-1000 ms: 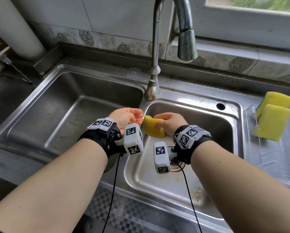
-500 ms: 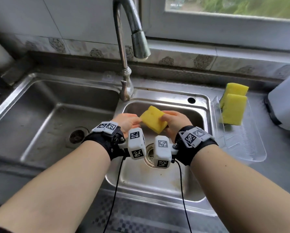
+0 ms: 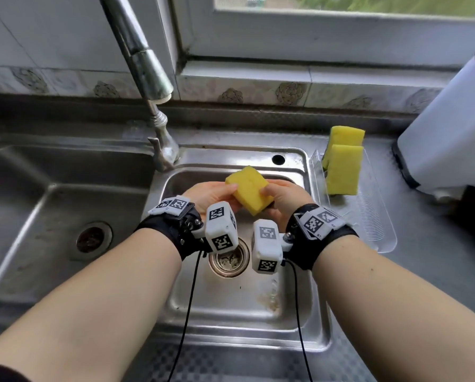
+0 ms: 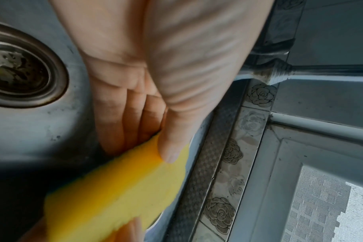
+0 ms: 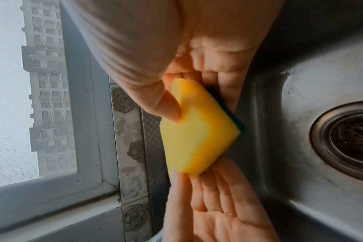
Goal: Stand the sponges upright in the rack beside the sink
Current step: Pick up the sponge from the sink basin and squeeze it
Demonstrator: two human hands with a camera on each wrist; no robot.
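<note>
A yellow sponge (image 3: 250, 190) with a dark green scouring side hangs above the small right basin, held from both ends. My left hand (image 3: 229, 190) pinches its left end, thumb on top and fingers underneath (image 4: 135, 124). My right hand (image 3: 270, 193) pinches the right end between thumb and fingers, as the right wrist view shows on the sponge (image 5: 197, 139). Two more yellow sponges (image 3: 342, 172) (image 3: 346, 136) stand upright at the far end of the clear plastic rack (image 3: 371, 227), right of the basin.
The chrome faucet (image 3: 148, 64) leans over the sink just left of my hands. Below them is the drain strainer (image 3: 229, 260). A large basin (image 3: 65, 202) lies to the left. A white container (image 3: 451, 133) stands right of the rack.
The sponge has risen and turned its broad yellow face up. My left hand, which was beside it, now pinches its left end. The view has swung right toward the rack.
</note>
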